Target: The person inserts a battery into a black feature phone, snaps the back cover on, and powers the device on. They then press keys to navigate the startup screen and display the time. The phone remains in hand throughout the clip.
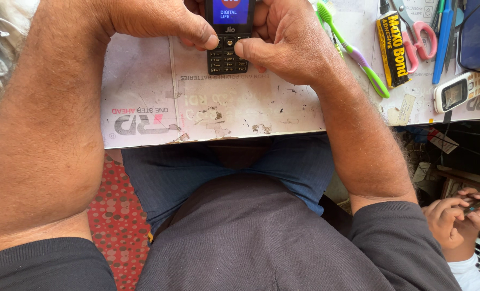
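**Both thumbs on keypad phone, screen lit**

Head cam, looking down over own forearms to worktable (143, 81), white, scuffed surface w/ faded print.

- Keypad phone (228, 54): black bar type, lying at far edge of table centre, top cut off by frame. Screen lit blue. Flat or slightly propped, cannot tell.
- Left hand (153, 19): fingers curled around phone's left side, thumb tip pressed at keypad's upper left, beside nav key.
- Right hand (286, 43): fingers closed narrow around right side, thumb tip touching keypad's right edge. Both hands holding phone betw. them.
- Right of hands: green-purple toothbrush (353, 51), yellow-black adhesive tube (392, 48), pink-handled scissors (420, 32), blue pen (444, 40), second small phone (460, 90), white w/ orange trim, near table's right edge.
- Lower right: another person's hands (456, 213) hold a small dark object, well apart from table work.

Risks (judgement):
- Thumbs wide vs. small keys; a press could catch adjacent key, giving wrong input.
- Grip is mostly fingertips at sides; hard thumb push could skid phone on the slick surface.
- Right forearm sits near toothbrush & glue tube; a sweep of the elbow could knock them toward the edge.
- White phone close to edge, could fall if bumped.
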### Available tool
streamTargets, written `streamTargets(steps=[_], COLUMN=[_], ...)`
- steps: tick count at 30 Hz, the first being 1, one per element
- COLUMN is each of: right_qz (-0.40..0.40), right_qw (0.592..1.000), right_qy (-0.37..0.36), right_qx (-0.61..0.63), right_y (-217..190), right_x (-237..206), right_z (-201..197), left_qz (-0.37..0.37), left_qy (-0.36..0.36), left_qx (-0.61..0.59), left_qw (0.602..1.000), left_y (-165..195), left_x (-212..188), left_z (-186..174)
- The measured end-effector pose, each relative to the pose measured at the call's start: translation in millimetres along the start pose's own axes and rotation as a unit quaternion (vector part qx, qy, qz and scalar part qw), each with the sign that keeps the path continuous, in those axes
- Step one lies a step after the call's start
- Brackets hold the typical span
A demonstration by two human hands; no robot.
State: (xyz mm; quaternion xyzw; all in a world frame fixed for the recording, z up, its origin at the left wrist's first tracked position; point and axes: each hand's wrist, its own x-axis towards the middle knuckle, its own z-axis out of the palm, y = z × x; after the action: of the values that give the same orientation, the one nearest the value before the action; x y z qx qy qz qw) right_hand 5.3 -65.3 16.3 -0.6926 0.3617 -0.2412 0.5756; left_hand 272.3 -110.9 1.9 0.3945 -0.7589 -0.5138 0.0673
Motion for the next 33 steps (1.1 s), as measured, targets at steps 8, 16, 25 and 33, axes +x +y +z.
streamTargets(steps=[8,16,25,33], right_qz=[-0.008,0.011,0.011,0.016], right_qw=[1.0,1.0,1.0,1.0], right_qy=[-0.008,0.002,-0.001,0.005], right_qx=[0.008,0.022,0.02,0.013], right_y=[0,-2,-3,-1], right_x=[0,0,0,0], right_z=[-1,-1,0,1], left_qz=[-0.03,-0.046,-0.017,-0.017], left_qy=[-0.003,0.003,0.003,0.009], left_qx=[0.003,0.006,0.011,0.015], left_qw=[1.0,0.999,1.0,1.0], left_y=[-4,-2,4,4], left_x=[3,2,-2,-1], left_z=[0,1,-1,0])
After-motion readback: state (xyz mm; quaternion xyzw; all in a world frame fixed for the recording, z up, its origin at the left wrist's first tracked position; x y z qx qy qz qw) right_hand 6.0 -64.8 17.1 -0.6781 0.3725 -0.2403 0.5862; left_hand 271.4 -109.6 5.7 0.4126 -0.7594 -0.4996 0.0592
